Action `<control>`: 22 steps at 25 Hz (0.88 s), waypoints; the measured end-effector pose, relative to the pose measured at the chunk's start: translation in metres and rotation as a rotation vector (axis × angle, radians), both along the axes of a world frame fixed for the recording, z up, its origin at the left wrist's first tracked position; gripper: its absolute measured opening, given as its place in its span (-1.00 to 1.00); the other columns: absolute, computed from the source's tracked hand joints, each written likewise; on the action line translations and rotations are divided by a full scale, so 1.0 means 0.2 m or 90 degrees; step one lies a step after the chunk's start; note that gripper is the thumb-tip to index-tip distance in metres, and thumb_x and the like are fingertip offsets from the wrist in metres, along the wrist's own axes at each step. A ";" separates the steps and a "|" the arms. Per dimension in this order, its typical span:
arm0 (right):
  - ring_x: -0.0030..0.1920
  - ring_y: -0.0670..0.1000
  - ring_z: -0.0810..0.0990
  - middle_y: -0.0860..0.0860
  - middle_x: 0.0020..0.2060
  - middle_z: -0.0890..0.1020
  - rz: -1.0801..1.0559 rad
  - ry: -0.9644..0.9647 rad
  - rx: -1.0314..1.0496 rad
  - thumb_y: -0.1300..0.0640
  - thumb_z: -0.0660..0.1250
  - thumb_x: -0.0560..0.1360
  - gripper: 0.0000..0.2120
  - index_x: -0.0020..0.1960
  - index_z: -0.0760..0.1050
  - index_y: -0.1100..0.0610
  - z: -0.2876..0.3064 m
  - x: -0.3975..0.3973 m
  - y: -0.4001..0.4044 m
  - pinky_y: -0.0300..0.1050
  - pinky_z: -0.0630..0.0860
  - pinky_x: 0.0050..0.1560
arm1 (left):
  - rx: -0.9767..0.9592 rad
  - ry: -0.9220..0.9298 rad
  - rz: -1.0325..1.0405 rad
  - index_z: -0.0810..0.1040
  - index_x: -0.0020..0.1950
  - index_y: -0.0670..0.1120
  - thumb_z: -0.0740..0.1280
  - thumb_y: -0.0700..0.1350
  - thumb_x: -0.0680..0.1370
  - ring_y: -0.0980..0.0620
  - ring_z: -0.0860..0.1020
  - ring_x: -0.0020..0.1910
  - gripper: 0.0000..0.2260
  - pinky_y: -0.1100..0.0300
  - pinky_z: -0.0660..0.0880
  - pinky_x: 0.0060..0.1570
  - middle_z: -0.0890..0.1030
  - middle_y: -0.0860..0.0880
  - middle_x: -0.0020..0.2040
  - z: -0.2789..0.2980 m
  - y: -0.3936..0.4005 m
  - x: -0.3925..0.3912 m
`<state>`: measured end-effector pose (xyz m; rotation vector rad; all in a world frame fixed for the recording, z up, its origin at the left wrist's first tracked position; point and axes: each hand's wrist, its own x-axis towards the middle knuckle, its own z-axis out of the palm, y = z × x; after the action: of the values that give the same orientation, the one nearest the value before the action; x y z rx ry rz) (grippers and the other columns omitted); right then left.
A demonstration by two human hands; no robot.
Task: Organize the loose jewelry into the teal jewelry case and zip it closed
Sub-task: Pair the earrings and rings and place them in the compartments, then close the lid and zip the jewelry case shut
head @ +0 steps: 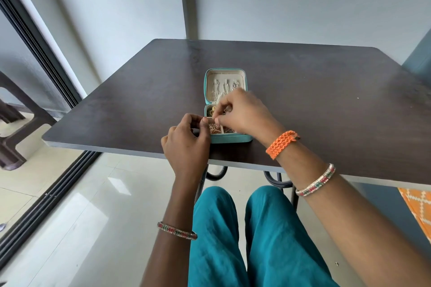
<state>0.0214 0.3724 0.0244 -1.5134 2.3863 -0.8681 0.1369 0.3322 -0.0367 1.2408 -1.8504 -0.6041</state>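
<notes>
Pinching small gold jewelry — both hands' grip, left hand, right hand, over padded teal case

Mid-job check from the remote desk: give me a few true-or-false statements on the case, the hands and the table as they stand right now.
1. The teal jewelry case lies open on the dark table. True.
2. Chains hang in the case's lid. True.
3. The case is already zipped shut. False: the lid is folded back and the compartments show.
4. The left hand rests flat on the table far from the case. False: its fingers are curled at the case's near left corner.
5. The right hand is over the case's tray, fingertips pinched together. True; what it pinches is too small to tell.
6. An orange braided band sits on the left wrist. False: it is on the right wrist.
</notes>
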 end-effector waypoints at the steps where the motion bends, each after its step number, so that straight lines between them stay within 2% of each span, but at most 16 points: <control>1: -0.38 -0.14 0.48 -0.15 -0.42 0.51 -0.010 -0.060 -0.059 0.17 0.41 0.39 -0.93 -0.21 0.65 0.03 0.01 -0.04 0.00 -0.25 0.39 -0.32 | 0.017 -0.005 -0.010 0.53 -0.06 0.03 0.20 0.07 0.57 0.02 0.52 -0.04 -0.83 0.18 0.18 0.00 0.63 0.06 -0.13 0.01 0.00 0.00; 3: -0.44 -0.19 0.43 -0.16 -0.44 0.51 -0.059 -0.152 -0.180 0.19 0.39 0.42 -0.93 -0.16 0.66 0.08 0.03 -0.15 0.01 -0.28 0.39 -0.40 | 0.081 0.000 -0.029 0.53 0.00 0.01 0.18 0.03 0.58 0.03 0.50 -0.03 -0.82 0.13 0.25 0.09 0.60 0.06 -0.10 0.03 -0.04 0.01; 5: -0.37 -0.15 0.50 -0.09 -0.34 0.57 -0.118 -0.250 -0.230 0.19 0.36 0.46 -0.92 -0.10 0.63 0.12 0.03 -0.28 0.02 -0.25 0.49 -0.39 | 0.169 0.072 -0.059 0.53 0.05 -0.03 0.17 0.00 0.60 0.02 0.51 -0.08 -0.81 0.07 0.39 0.10 0.56 0.05 -0.12 0.07 -0.10 0.01; 7: -0.32 -0.10 0.52 -0.02 -0.30 0.58 -0.164 -0.358 -0.208 0.24 0.33 0.48 -0.92 -0.10 0.61 0.15 -0.01 -0.38 0.02 -0.22 0.57 -0.37 | 0.213 0.134 -0.096 0.53 0.06 -0.08 0.18 -0.02 0.60 0.06 0.47 -0.27 -0.80 0.14 0.44 -0.20 0.52 0.03 -0.23 0.10 -0.19 -0.02; 8: -0.32 -0.09 0.51 0.01 -0.28 0.57 -0.172 -0.400 -0.175 0.25 0.33 0.49 -0.92 -0.07 0.60 0.18 -0.03 -0.42 0.01 -0.22 0.59 -0.37 | 0.214 0.133 -0.106 0.53 0.04 -0.09 0.18 -0.03 0.60 0.08 0.43 -0.33 -0.81 0.17 0.39 -0.29 0.50 0.02 -0.27 0.11 -0.24 -0.05; 9: -0.31 -0.09 0.51 0.03 -0.25 0.57 -0.171 -0.432 -0.139 0.25 0.33 0.50 -0.90 -0.01 0.58 0.22 -0.05 -0.44 0.00 -0.25 0.58 -0.39 | 0.216 0.115 -0.114 0.52 0.02 -0.09 0.19 -0.03 0.60 0.08 0.43 -0.33 -0.81 0.19 0.38 -0.29 0.51 0.01 -0.27 0.12 -0.30 -0.09; 12: -0.31 -0.10 0.51 0.08 -0.14 0.58 -0.129 -0.451 -0.076 0.20 0.34 0.52 -0.78 0.13 0.53 0.28 -0.10 -0.47 -0.05 -0.33 0.49 -0.51 | 0.243 0.022 -0.165 0.54 -0.04 -0.12 0.16 0.02 0.60 0.01 0.50 -0.23 -0.74 0.17 0.40 -0.23 0.59 -0.06 -0.19 0.13 -0.46 -0.19; 15: -0.37 -0.13 0.46 0.01 -0.24 0.59 -0.049 -0.380 -0.010 0.13 0.31 0.55 -0.79 0.05 0.56 0.27 -0.10 -0.48 -0.09 -0.35 0.32 -0.59 | 0.250 -0.088 -0.282 0.59 -0.03 -0.18 0.20 0.03 0.60 0.09 0.40 -0.46 -0.69 0.27 0.32 -0.47 0.52 -0.05 -0.32 0.15 -0.54 -0.22; 16: -0.38 -0.13 0.45 0.00 -0.25 0.58 -0.039 -0.368 0.000 0.13 0.31 0.55 -0.79 0.02 0.57 0.28 -0.10 -0.48 -0.10 -0.35 0.30 -0.59 | 0.276 -0.072 -0.302 0.59 0.00 -0.17 0.22 0.00 0.60 0.12 0.38 -0.50 -0.73 0.32 0.30 -0.53 0.51 -0.05 -0.32 0.16 -0.54 -0.22; 18: -0.34 -0.12 0.48 0.03 -0.22 0.60 -0.040 -0.397 -0.022 0.15 0.32 0.54 -0.80 0.01 0.57 0.29 -0.11 -0.51 -0.11 -0.35 0.37 -0.55 | 0.346 0.035 -0.316 0.58 0.08 -0.17 0.25 -0.06 0.59 0.15 0.41 -0.51 -0.78 0.37 0.33 -0.59 0.53 -0.06 -0.29 0.16 -0.52 -0.25; 20: -0.24 -0.08 0.56 0.07 -0.18 0.63 -0.055 -0.469 -0.083 0.20 0.31 0.54 -0.83 0.00 0.57 0.31 -0.12 -0.55 -0.10 -0.31 0.51 -0.42 | 0.376 0.133 -0.314 0.58 0.08 -0.19 0.29 -0.08 0.57 0.20 0.46 -0.52 -0.79 0.41 0.39 -0.56 0.55 -0.05 -0.29 0.14 -0.50 -0.31; 22: -0.17 -0.04 0.60 0.09 -0.15 0.64 -0.089 -0.504 -0.162 0.23 0.31 0.54 -0.84 0.03 0.56 0.32 -0.14 -0.60 -0.08 -0.24 0.59 -0.28 | 0.362 0.183 -0.312 0.59 0.05 -0.19 0.32 -0.09 0.55 0.16 0.53 -0.42 -0.80 0.39 0.43 -0.51 0.60 -0.04 -0.25 0.13 -0.48 -0.40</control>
<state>-0.0985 0.3561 -0.0039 -0.8165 1.8385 -1.5004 0.0560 0.2365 -0.0112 0.9546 -1.7927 -1.5764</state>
